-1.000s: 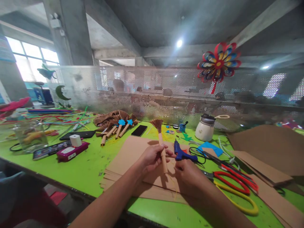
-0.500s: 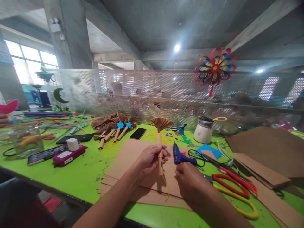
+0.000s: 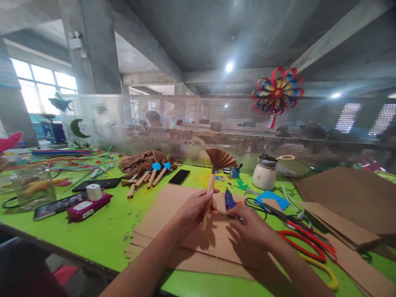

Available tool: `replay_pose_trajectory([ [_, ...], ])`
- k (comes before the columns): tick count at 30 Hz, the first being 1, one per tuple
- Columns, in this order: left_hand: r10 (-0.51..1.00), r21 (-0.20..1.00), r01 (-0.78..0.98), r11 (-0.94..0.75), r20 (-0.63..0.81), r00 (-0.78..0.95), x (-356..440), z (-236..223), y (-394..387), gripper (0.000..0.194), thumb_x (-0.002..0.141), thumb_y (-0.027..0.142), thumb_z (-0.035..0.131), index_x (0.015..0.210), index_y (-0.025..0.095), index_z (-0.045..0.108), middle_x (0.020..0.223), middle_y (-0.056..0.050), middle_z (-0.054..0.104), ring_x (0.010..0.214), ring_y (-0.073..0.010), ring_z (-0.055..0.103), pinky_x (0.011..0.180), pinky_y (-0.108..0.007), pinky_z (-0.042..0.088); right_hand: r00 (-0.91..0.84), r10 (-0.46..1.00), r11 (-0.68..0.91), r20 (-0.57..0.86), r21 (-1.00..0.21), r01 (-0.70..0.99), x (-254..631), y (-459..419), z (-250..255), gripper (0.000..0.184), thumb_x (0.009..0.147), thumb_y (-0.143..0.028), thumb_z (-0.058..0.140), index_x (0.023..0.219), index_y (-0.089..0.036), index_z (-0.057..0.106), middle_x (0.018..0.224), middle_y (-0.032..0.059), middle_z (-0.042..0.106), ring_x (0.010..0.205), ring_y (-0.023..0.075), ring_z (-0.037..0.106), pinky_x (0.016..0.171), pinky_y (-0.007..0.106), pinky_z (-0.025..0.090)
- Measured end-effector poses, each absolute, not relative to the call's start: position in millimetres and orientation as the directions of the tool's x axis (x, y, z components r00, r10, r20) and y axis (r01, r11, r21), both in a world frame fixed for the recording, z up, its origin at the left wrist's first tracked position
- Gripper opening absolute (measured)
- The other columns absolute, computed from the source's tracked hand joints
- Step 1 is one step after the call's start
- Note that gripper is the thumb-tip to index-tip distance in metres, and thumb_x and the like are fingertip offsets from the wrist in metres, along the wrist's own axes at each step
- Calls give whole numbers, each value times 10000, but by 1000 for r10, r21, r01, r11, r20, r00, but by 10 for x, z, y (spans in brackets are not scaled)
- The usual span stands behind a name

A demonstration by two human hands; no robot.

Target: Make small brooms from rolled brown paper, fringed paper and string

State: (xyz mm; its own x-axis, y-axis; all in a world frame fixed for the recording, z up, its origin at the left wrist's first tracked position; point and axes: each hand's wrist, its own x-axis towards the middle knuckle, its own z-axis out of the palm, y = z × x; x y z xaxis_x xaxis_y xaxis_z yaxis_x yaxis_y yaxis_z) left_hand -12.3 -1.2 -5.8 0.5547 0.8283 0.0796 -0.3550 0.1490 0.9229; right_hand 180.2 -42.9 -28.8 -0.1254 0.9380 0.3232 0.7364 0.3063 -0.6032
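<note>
My left hand is closed around the rolled paper handle of a small brown broom-like paper craft. Its pleated paper fan points up and leans a little right. Thin yellow strands trail from the lower end. My right hand is just right of it, fingers partly bent and apart, with nothing visible in them. It overlaps the handle of a blue glue gun; whether it touches the gun I cannot tell. Under both hands lies a stack of brown paper sheets.
Red-handled scissors and a yellow-handled pair lie right, near brown cardboard. Behind stand a white jar and a phone. Similar paper crafts, a purple power strip and a glass jar are left.
My left hand has tilted the paper craft, its fan going rightward. My right hand has uncurled from a fist and moved over the glue gun's handle.
</note>
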Motion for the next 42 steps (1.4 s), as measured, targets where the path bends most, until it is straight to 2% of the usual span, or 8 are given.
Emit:
replay_pose_trajectory([
  [2,813,932,-333,140,84,576,-97,-86,-11,284,867,318,515,1073,125,532,611,-5,551,492,-88,518,438,-167,354,-8,919,334,394,-769,545,1865,-366,-220,248,740,-379,593,819,-163,688,856,90,682,766,204,582,683,304,428],
  [5,771,956,-261,134,65,633,-47,-136,-26,298,865,355,517,1065,135,528,598,0,550,468,-80,502,445,-168,348,132,933,318,334,-939,128,1905,-352,-139,351,750,-473,607,898,-158,654,762,56,663,623,150,560,565,264,429],
  [8,713,976,-177,126,35,701,-5,-176,-53,308,855,395,528,1023,137,533,612,-8,567,470,-74,505,456,-165,350,124,963,262,240,-942,-208,1889,-387,-85,353,706,-469,679,854,-151,634,673,18,637,511,95,516,490,217,396],
  [12,661,985,-126,121,14,750,23,-186,-92,323,849,435,525,982,141,528,629,-14,581,466,-72,498,458,-172,350,173,957,285,234,-876,-388,1914,-389,-65,328,656,-433,733,719,-129,627,564,3,608,431,68,482,419,187,348],
  [18,586,968,-164,190,22,810,32,-152,-146,297,862,415,508,938,129,527,558,18,514,428,-63,443,425,-175,289,332,903,378,272,-872,-312,2054,-280,-132,358,605,-454,750,645,-132,601,480,0,580,386,73,464,361,181,302],
  [28,504,964,-122,235,-13,864,41,-185,-161,251,888,367,458,942,126,503,583,-30,577,434,-92,518,418,-175,350,460,827,460,322,-859,-226,2127,-266,-87,313,622,-428,729,640,-146,594,467,-18,556,369,58,439,349,176,283],
  [35,591,988,-54,147,-43,806,53,-203,-149,268,857,409,507,911,146,502,618,-11,589,462,-79,527,447,-174,359,502,805,457,316,-870,-186,2202,-289,-25,214,603,-331,710,596,-151,595,456,-19,558,363,59,431,349,182,282],
  [42,648,993,-21,119,-62,760,12,-182,-111,289,843,424,521,914,144,533,525,39,507,405,-51,419,406,-162,257,498,819,441,287,-868,-226,2321,-348,60,163,588,-287,703,576,-140,632,497,7,587,421,86,472,396,211,349],
])
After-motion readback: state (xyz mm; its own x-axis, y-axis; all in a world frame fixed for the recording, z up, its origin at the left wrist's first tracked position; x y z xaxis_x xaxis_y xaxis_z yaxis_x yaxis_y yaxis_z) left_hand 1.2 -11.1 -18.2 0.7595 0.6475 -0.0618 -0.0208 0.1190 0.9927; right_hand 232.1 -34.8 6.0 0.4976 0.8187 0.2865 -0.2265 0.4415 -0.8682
